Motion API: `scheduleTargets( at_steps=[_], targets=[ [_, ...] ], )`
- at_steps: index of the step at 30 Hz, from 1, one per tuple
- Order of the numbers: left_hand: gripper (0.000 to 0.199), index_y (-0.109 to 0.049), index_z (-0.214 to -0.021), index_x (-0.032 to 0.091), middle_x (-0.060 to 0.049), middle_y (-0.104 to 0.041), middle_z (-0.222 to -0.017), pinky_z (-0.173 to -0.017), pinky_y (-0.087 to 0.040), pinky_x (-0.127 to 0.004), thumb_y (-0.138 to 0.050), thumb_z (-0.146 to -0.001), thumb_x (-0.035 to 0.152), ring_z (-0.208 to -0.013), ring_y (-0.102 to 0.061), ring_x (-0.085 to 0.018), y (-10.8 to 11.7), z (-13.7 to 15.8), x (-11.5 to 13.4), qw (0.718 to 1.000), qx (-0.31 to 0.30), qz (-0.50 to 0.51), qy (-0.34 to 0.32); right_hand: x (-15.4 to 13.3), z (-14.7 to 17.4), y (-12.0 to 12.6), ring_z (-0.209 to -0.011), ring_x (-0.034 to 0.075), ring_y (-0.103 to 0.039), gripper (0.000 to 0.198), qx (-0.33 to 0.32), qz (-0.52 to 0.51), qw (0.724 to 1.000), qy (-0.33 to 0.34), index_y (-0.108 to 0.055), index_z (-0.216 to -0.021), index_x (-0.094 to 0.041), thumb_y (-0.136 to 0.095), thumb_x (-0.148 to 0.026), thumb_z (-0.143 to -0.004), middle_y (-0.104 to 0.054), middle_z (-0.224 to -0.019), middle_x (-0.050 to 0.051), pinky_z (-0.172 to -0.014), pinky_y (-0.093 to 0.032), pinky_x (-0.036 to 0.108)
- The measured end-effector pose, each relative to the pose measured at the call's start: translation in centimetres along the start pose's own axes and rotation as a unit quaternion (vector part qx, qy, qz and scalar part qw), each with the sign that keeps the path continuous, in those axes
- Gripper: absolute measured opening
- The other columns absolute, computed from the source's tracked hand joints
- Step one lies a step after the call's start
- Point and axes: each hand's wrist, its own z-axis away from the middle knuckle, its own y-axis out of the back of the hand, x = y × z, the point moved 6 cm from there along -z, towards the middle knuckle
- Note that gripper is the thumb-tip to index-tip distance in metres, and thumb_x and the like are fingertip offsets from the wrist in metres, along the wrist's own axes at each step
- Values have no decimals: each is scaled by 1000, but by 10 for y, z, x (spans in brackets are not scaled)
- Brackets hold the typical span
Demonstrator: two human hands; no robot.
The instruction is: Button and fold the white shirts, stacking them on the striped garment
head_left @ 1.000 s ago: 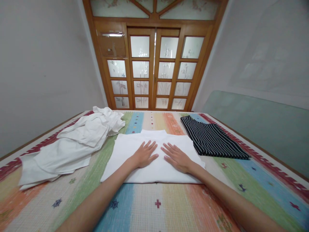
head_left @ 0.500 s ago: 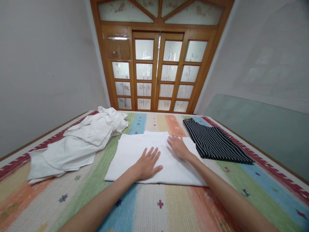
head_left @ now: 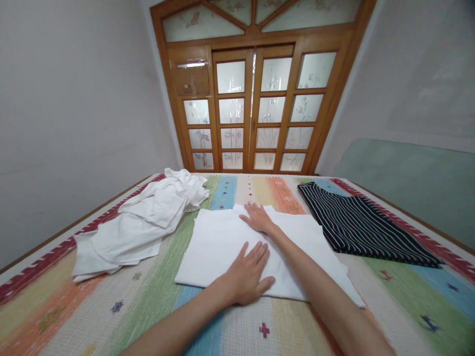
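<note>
A white folded garment point(head_left: 215, 242) lies flat in front of me on the patterned cloth. My left hand point(head_left: 249, 274) rests palm down on its near edge, fingers stretched forward and the thumb out to the right. Farther back, my right hand point(head_left: 257, 217) lies flat near the garment's far edge, fingers slightly apart. Neither hand grips anything. The right forearm crosses over the right half of the garment and hides part of it.
At the left lies a crumpled heap of white clothing point(head_left: 148, 215). A folded black-and-white striped garment point(head_left: 363, 225) sits at the right. Everything lies on a colourful striped cloth point(head_left: 148, 306). Wooden glazed doors point(head_left: 252, 109) stand beyond, and a pale green panel point(head_left: 404, 173) leans at right.
My right hand has slid left and toward the garment's far edge. The left hand has moved nearer to me, onto the near edge. The view has shifted a little.
</note>
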Motion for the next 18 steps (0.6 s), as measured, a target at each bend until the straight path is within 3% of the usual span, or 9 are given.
scheduleTargets(
  at_steps=[8,18],
  targets=[
    [70,-12,-155,19,-10,-21,-160,-121,-7,-48,-21,-98,58,-149,-15,-24,3,1,-4,1000,-2,10,-13,28,-3,1,-144,32,-26,69,3,13,999,-37,-38,-149,-21,-29,-62,-95,-29,-157,12,-115,-18,49],
    [75,-17,-154,28,-7,-26,-159,-118,-2,-59,-32,-92,67,-148,-14,-29,14,23,-24,999,-32,25,17,72,15,17,-141,40,-30,91,-3,-5,993,-118,-34,-149,-17,-46,-76,-81,-32,-155,19,-113,-22,53]
  ],
)
